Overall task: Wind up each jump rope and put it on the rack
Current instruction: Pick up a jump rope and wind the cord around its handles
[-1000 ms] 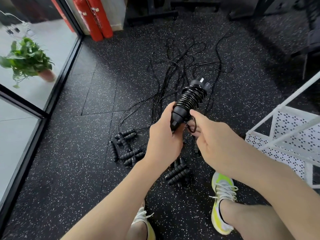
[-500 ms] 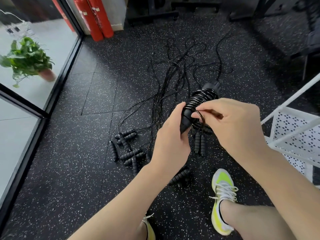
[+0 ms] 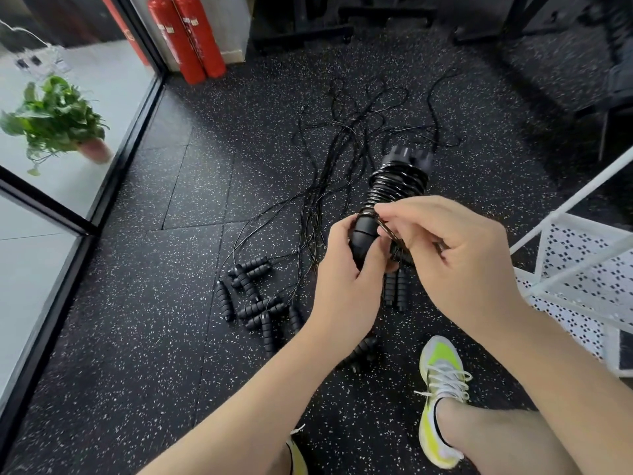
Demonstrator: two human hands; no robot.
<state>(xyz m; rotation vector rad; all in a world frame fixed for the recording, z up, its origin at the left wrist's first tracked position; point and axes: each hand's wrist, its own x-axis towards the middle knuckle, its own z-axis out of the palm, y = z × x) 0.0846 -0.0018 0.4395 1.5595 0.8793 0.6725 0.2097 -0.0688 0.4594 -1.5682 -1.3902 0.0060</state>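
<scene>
Wound rope (image 3: 394,186) up in the air over the floor (image 3: 137,337), coils tight round its paired handles. Left hand (image 3: 346,286) grips the lower handle end; right hand (image 3: 455,255) pinches a cord loop against it (thumb and forefinger together). Loose ropes (image 3: 329,159) sprawl below, rack (image 3: 575,265) just right.

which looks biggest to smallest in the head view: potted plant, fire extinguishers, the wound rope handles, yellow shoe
1. fire extinguishers
2. potted plant
3. wound rope handles and yellow shoe: look alike, and the handles are nearer the camera, so unranked.
</scene>
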